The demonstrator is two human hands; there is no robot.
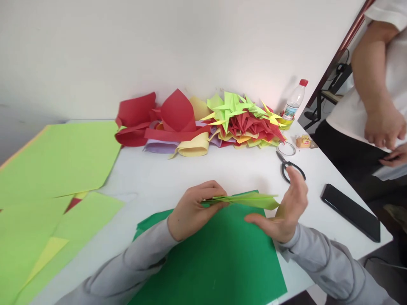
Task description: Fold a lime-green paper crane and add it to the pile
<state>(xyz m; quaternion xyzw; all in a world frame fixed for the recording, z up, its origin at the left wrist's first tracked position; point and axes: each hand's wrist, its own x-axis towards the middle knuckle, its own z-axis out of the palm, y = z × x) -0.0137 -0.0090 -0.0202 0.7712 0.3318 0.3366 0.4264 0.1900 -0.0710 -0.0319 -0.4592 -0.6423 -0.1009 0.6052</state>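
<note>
Grey sleeves (330, 262) come in at the bottom corners, closest to us, beside a dark green sheet (219, 258) that lies on the white table (152, 173). Above this sheet we see our left hand (193, 212) pinching one end of a folded light-green paper (251, 200) between thumb and fingers; the piece points rightward, almost edge-on to us. Our right hand (291, 207) is open at its other end, fingers raised and thumb spread away from them. We cannot tell whether the tip of the paper touches that palm.

To our left lie large light-green sheets (70, 161), overlapping, with bits of yellow and red showing between them. Against the wall we have curled red paper pieces (178, 112) with purple and cream ones below, and next to them a heap of pointed folded shapes (233, 108) in green, red and yellow.

Just beyond our right hand are black-handled scissors (283, 161), near a small wrapped packet (303, 141). A red-capped bottle (294, 101) stands behind, and a black phone (349, 212) lies near the table's right edge. Beyond that edge we see another person in a white shirt (394, 80), one hand (384, 127) lowered at the waist.
</note>
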